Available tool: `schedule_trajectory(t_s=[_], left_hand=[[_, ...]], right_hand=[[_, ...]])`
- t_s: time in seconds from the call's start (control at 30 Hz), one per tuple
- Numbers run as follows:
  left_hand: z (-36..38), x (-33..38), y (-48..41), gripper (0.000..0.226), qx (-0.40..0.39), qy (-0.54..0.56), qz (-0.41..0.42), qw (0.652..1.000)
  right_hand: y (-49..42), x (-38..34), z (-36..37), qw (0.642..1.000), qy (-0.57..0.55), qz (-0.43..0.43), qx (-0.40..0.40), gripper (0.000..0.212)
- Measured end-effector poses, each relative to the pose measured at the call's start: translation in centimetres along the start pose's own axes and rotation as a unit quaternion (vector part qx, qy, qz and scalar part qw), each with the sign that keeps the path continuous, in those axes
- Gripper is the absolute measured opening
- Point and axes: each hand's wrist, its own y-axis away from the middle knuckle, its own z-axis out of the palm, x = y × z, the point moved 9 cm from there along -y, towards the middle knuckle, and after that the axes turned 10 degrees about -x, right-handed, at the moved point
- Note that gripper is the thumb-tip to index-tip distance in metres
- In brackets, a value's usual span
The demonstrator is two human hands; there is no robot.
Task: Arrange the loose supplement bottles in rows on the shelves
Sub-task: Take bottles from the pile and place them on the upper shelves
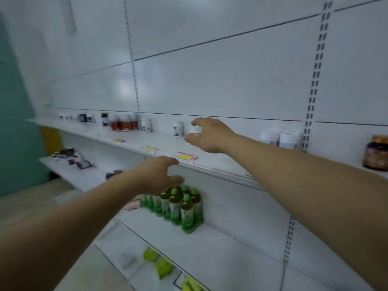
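White metal shelving backed by pale wall panels (231, 80) fills the view, with a slotted upright (315, 80) running down on the right. On the long white upper shelf (220, 164) my right hand (210, 135) clasps a small white plastic supplement bottle (195, 129). My thumb is over its top and my fingers curl under and around it. The blur keeps me from telling whether its base touches the shelf.

Just to its left a second white bottle with a dark label (178, 128) stands upright, apart from my fingers. Further left along the back stand another white bottle (146, 124), a tight group of white-capped bottles with red labels (123, 122) and a dark bottle (105, 119). To the right, past my forearm, two wide white jars (287, 138) sit side by side, and an amber jar with an orange lid (375, 153) stands near the frame's edge. Yellow and red price tags (185, 157) line the shelf's front lip.

My left hand (159, 175) hangs in front of that lip with its fingers loosely spread and nothing in it. It is just above a cluster of dark bottles with green caps and green labels (180, 206), which stand on the lower white shelf (220, 238). Dark packets (71, 158) lie on a shelf at far left.
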Motion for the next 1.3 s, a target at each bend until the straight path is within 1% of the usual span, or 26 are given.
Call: schedule_trajectory(t_s=[0.13, 0.23, 0.33, 0.47, 0.7, 0.97, 1.13, 1.3], left_hand=[[0.3, -12.1, 2.7, 0.059, -0.014, 0.012, -0.090, 0.996], [1.1, -19.9, 3.9, 0.058, -0.020, 0.027, -0.146, 0.989], [2.0, -27.0, 3.7, 0.063, -0.023, 0.038, -0.191, 0.981], [2.7, -35.4, 0.4, 0.064, -0.028, 0.036, -0.230, 0.972], [1.0, -49.6, -10.3, 0.063, -0.032, 0.049, -0.255, 0.965], [-0.6, -65.9, -18.1, 0.063, -0.039, 0.067, -0.268, 0.960], [-0.1, -77.5, -23.7, 0.064, -0.057, 0.057, -0.250, 0.965], [-1.3, -90.7, -29.1, 0.065, -0.075, 0.066, -0.228, 0.969]], right_hand=[[-6.5, -10.6, 7.5, 0.994, -0.013, -0.088, -0.066, 0.066], [-10.6, -16.6, 12.8, 0.986, -0.023, -0.132, -0.101, 0.066], [-15.0, -20.8, 18.4, 0.977, -0.016, -0.159, -0.140, 0.067], [-22.2, -23.8, 24.3, 0.972, -0.016, -0.170, -0.159, 0.066], [-38.0, -27.6, 32.2, 0.964, -0.033, -0.167, -0.206, 0.064], [-54.5, -33.5, 41.0, 0.962, -0.024, -0.153, -0.224, 0.063], [-65.0, -38.0, 48.2, 0.963, -0.010, -0.130, -0.235, 0.066], [-76.5, -43.3, 54.9, 0.966, -0.012, -0.086, -0.245, 0.067]])
